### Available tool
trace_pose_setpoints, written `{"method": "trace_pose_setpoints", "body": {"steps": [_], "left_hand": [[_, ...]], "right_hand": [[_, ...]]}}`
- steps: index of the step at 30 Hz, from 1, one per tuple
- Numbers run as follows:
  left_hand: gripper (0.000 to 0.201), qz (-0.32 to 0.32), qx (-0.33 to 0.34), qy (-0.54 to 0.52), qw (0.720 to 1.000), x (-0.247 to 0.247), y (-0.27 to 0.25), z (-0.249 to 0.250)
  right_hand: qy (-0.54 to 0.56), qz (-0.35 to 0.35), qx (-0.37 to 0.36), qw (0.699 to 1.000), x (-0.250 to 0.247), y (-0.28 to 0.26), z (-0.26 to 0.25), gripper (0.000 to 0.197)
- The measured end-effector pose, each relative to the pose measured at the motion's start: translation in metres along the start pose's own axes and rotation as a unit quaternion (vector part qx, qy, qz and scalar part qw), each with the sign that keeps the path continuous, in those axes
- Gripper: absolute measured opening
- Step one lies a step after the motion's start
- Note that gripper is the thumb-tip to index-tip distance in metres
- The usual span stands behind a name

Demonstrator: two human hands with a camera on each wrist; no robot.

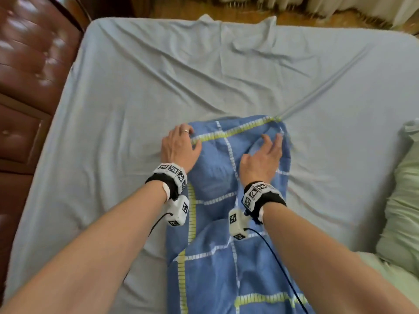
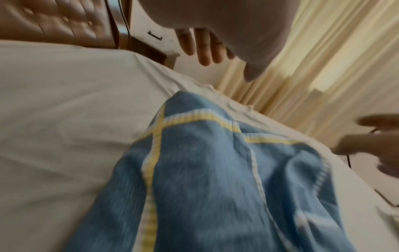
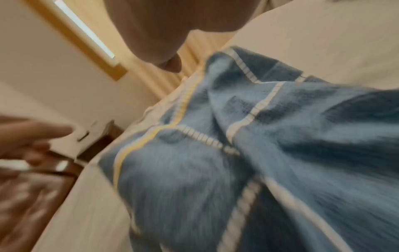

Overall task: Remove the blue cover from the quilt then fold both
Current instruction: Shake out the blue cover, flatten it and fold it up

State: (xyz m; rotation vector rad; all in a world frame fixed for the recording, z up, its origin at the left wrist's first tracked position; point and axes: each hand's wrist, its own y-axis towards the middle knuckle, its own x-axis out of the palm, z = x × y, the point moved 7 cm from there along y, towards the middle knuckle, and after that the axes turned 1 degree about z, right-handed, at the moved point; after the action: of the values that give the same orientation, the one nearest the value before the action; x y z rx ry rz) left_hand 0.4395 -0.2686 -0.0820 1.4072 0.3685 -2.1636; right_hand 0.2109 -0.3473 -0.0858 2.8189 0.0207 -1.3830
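The blue cover (image 1: 215,177) with yellow and white grid lines lies as a long narrow strip on the bed, running from the near edge to the middle. My left hand (image 1: 179,143) is at the strip's far left corner, fingers (image 2: 205,49) extended just above the fabric and holding nothing. My right hand (image 1: 263,155) rests with spread fingers on the far right part of the cover (image 3: 280,136). The pale green quilt (image 1: 403,200) lies bunched at the bed's right edge, apart from the cover (image 2: 205,170).
The light blue bed sheet (image 1: 204,75) is wrinkled, with a ridge running from the cover's far corner to the right. A brown tufted headboard (image 1: 29,64) stands at the left. Cream curtains (image 1: 340,5) hang beyond the bed's far side. A dark nightstand (image 2: 151,49) stands past the headboard.
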Motion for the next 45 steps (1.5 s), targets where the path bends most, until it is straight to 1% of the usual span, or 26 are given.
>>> {"method": "trace_pose_setpoints", "body": {"steps": [1, 2, 3, 4, 5, 6, 7, 8, 11, 14, 18, 20, 22, 24, 26, 28, 30, 33, 36, 37, 39, 41, 42, 43, 44, 45], "left_hand": [[0.026, -0.048, -0.024, -0.015, 0.998, 0.022, -0.014, -0.003], [0.029, -0.108, -0.058, -0.027, 0.992, 0.045, -0.028, -0.009], [0.037, -0.168, -0.096, -0.03, 0.981, 0.066, -0.042, -0.016], [0.052, -0.224, -0.136, -0.014, 0.965, 0.084, -0.055, -0.024], [0.072, -0.271, -0.173, 0.004, 0.947, 0.099, -0.068, -0.032], [0.09, -0.304, -0.204, 0.015, 0.931, 0.112, -0.079, -0.039], [0.102, -0.325, -0.228, 0.018, 0.918, 0.123, -0.09, -0.044], [0.108, -0.336, -0.251, 0.018, 0.907, 0.133, -0.1, -0.049], [0.112, -0.331, -0.324, 0.006, 0.886, 0.158, -0.122, -0.073], [0.112, -0.318, -0.363, 0.014, 0.876, 0.174, -0.142, -0.096], [0.102, -0.292, -0.37, 0.029, 0.881, 0.169, -0.17, -0.105], [0.097, -0.276, -0.35, 0.018, 0.895, 0.163, -0.186, -0.102], [0.103, -0.256, -0.325, 0.006, 0.91, 0.153, -0.205, -0.097], [0.117, -0.251, -0.332, -0.024, 0.909, 0.141, -0.232, -0.093], [0.129, -0.264, -0.361, -0.057, 0.892, 0.132, -0.268, -0.093], [0.137, -0.281, -0.39, -0.079, 0.873, 0.131, -0.313, -0.096], [0.141, -0.294, -0.398, -0.079, 0.865, 0.135, -0.362, -0.097], [0.141, -0.296, -0.4, -0.066, 0.865, 0.145, -0.427, -0.093], [0.14, -0.28, -0.405, -0.052, 0.869, 0.154, -0.477, -0.09], [0.14, -0.27, -0.411, -0.049, 0.869, 0.155, -0.49, -0.09], [0.138, -0.247, -0.444, -0.046, 0.86, 0.154, -0.518, -0.091], [0.13, -0.223, -0.497, -0.068, 0.835, 0.151, -0.551, -0.091], [0.124, -0.208, -0.512, -0.08, 0.83, 0.152, -0.566, -0.094], [0.118, -0.203, -0.518, -0.087, 0.826, 0.152, -0.579, -0.096], [0.112, -0.217, -0.522, -0.091, 0.82, 0.154, -0.594, -0.099], [0.104, -0.247, -0.525, -0.091, 0.809, 0.155, -0.611, -0.099]], "right_hand": [[-0.04, -0.04, -0.009, 0.998, 0.013, -0.011, 0.009, 0.061], [-0.053, -0.098, 0.003, 0.994, 0.028, -0.021, 0.024, 0.056], [-0.063, -0.167, 0.032, 0.983, 0.045, -0.03, 0.043, 0.055], [-0.084, -0.232, 0.057, 0.967, 0.061, -0.038, 0.062, 0.059], [-0.117, -0.286, 0.07, 0.948, 0.073, -0.046, 0.079, 0.066], [-0.151, -0.323, 0.072, 0.931, 0.083, -0.052, 0.096, 0.071], [-0.174, -0.347, 0.068, 0.919, 0.092, -0.058, 0.111, 0.075], [-0.186, -0.363, 0.065, 0.911, 0.1, -0.062, 0.124, 0.078], [-0.207, -0.371, 0.052, 0.904, 0.113, -0.073, 0.153, 0.087], [-0.204, -0.379, 0.021, 0.902, 0.122, -0.089, 0.17, 0.088], [-0.184, -0.369, -0.034, 0.911, 0.116, -0.123, 0.179, 0.087], [-0.19, -0.348, -0.056, 0.916, 0.105, -0.142, 0.182, 0.085], [-0.185, -0.335, -0.057, 0.922, 0.092, -0.162, 0.184, 0.083], [-0.176, -0.323, -0.04, 0.929, 0.075, -0.184, 0.193, 0.088], [-0.189, -0.302, -0.013, 0.934, 0.053, -0.208, 0.215, 0.097], [-0.225, -0.281, 0.036, 0.932, 0.027, -0.234, 0.251, 0.103], [-0.268, -0.263, 0.113, 0.92, -0.004, -0.262, 0.297, 0.106], [-0.256, -0.203, 0.247, 0.912, -0.05, -0.302, 0.362, 0.11], [-0.252, -0.153, 0.316, 0.902, -0.081, -0.336, 0.412, 0.117], [-0.245, -0.147, 0.333, 0.899, -0.086, -0.345, 0.426, 0.119], [-0.226, -0.168, 0.359, 0.89, -0.088, -0.36, 0.448, 0.125], [-0.22, -0.212, 0.369, 0.878, -0.088, -0.376, 0.469, 0.13], [-0.221, -0.234, 0.361, 0.875, -0.089, -0.381, 0.476, 0.129], [-0.224, -0.261, 0.344, 0.874, -0.087, -0.385, 0.484, 0.125], [-0.231, -0.29, 0.324, 0.871, -0.086, -0.389, 0.489, 0.119], [-0.235, -0.311, 0.305, 0.869, -0.087, -0.393, 0.494, 0.11]]}}
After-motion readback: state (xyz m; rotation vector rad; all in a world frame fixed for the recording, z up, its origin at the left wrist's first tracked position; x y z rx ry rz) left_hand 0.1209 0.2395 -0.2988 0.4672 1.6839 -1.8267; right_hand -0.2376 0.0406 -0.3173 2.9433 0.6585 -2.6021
